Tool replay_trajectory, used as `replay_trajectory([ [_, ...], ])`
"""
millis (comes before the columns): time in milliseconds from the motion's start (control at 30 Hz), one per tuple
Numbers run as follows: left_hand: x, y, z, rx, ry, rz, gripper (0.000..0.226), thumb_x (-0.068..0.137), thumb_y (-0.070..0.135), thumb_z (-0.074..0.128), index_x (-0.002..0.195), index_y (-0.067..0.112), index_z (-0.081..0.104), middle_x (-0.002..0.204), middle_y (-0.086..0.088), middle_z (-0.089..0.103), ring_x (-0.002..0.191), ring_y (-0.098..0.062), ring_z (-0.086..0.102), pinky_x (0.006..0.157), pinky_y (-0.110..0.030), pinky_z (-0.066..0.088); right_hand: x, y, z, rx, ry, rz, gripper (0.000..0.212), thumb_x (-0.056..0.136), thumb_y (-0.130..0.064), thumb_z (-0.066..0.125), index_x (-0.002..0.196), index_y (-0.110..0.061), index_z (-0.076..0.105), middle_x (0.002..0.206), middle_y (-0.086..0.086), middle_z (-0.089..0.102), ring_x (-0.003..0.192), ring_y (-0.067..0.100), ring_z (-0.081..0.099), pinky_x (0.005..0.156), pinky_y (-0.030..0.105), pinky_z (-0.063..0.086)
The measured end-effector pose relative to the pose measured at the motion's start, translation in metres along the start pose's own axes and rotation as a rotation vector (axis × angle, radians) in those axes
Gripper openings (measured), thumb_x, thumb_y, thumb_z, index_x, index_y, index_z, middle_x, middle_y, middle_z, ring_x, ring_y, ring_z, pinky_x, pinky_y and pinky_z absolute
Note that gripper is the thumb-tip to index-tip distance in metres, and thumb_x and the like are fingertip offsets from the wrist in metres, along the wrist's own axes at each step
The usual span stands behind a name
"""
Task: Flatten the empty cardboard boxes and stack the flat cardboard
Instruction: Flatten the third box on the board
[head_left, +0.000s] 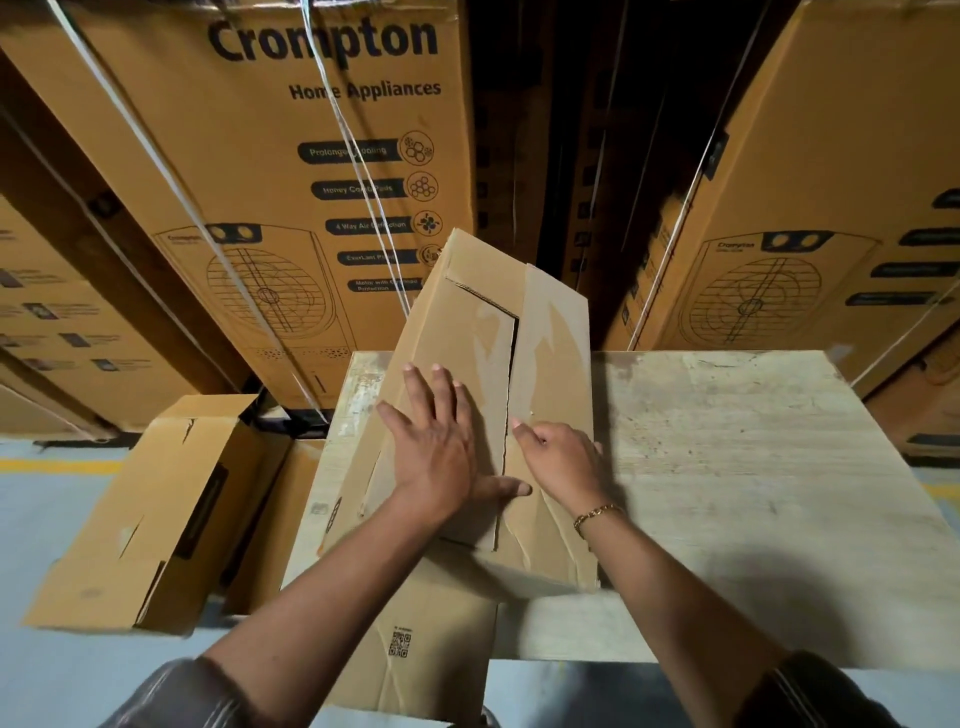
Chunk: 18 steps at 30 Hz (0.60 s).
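A brown cardboard box (483, 312) stands on the pale wooden table (727, 467), tilted, its top flaps closed along a ragged middle seam with torn tape marks. My left hand (434, 447) lies flat on the left flap, fingers spread, thumb reaching across the seam. My right hand (558, 457) rests curled on the right flap beside the seam; its wrist wears a gold bracelet. A flat cardboard piece (415, 649) with a QR code hangs over the table's near edge under the box.
An open empty box (156, 519) lies on its side on the grey floor left of the table. Tall strapped Crompton cartons (311, 182) wall off the back, with more at right (805, 208) and a dark gap between them.
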<state>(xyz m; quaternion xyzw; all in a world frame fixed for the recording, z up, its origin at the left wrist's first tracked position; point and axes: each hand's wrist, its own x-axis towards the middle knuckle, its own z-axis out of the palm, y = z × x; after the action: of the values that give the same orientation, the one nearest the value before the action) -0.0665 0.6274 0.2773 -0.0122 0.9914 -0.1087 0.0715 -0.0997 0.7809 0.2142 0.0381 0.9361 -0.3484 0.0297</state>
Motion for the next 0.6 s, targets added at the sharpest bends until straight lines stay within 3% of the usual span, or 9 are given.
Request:
replay_trajectory([
  [133, 0.003, 0.000, -0.004, -0.092, -0.021, 0.009, 0.128, 0.066, 0.092, 0.052, 0.160, 0.017, 0.008, 0.167, -0.014, -0.006, 0.147, -0.054, -0.018, 0.111, -0.074, 0.020, 0.000, 0.001, 0.010, 0.008, 0.058, -0.028, 0.062, 0.098, -0.058, 0.046, 0.054, -0.016, 0.038, 0.056, 0.000, 0.050, 0.071, 0.032, 0.057, 0.082, 0.037, 0.040],
  [233, 0.003, 0.003, -0.005, -0.105, -0.017, -0.022, 0.126, 0.062, 0.092, 0.056, 0.157, 0.019, 0.018, 0.166, -0.012, 0.000, 0.147, -0.055, -0.017, 0.107, -0.074, 0.021, 0.000, 0.004, 0.017, -0.031, 0.129, -0.098, 0.060, 0.099, -0.048, 0.047, 0.052, -0.014, 0.035, 0.055, 0.001, 0.043, 0.065, 0.031, 0.051, 0.069, 0.037, 0.035],
  [400, 0.003, 0.005, -0.002, -0.064, 0.017, -0.002, 0.119, 0.063, 0.093, 0.049, 0.153, 0.019, 0.026, 0.164, -0.012, 0.010, 0.147, -0.056, -0.010, 0.104, -0.076, 0.021, -0.002, -0.005, 0.022, -0.025, 0.160, -0.064, 0.049, 0.100, -0.043, 0.045, 0.057, -0.019, 0.037, 0.068, 0.001, 0.052, 0.068, 0.027, 0.048, 0.077, 0.041, 0.041],
  [533, -0.003, -0.001, 0.006, 0.006, 0.118, 0.230, 0.090, 0.081, 0.078, 0.035, 0.152, 0.023, 0.033, 0.162, -0.012, 0.023, 0.151, -0.040, 0.010, 0.108, -0.075, 0.007, 0.002, -0.002, 0.023, 0.062, 0.112, -0.012, 0.052, 0.099, -0.050, 0.045, 0.058, -0.018, 0.041, 0.066, 0.006, 0.056, 0.075, 0.034, 0.052, 0.083, 0.042, 0.044],
  [600, -0.002, -0.001, 0.004, 0.000, 0.132, 0.435, 0.075, 0.088, 0.066, 0.034, 0.146, 0.020, 0.044, 0.154, -0.009, 0.038, 0.146, -0.030, 0.027, 0.111, -0.067, 0.013, 0.006, 0.001, 0.026, 0.063, 0.097, -0.001, 0.055, 0.099, -0.056, 0.041, 0.058, -0.019, 0.043, 0.067, 0.006, 0.060, 0.076, 0.035, 0.054, 0.083, 0.041, 0.045],
])
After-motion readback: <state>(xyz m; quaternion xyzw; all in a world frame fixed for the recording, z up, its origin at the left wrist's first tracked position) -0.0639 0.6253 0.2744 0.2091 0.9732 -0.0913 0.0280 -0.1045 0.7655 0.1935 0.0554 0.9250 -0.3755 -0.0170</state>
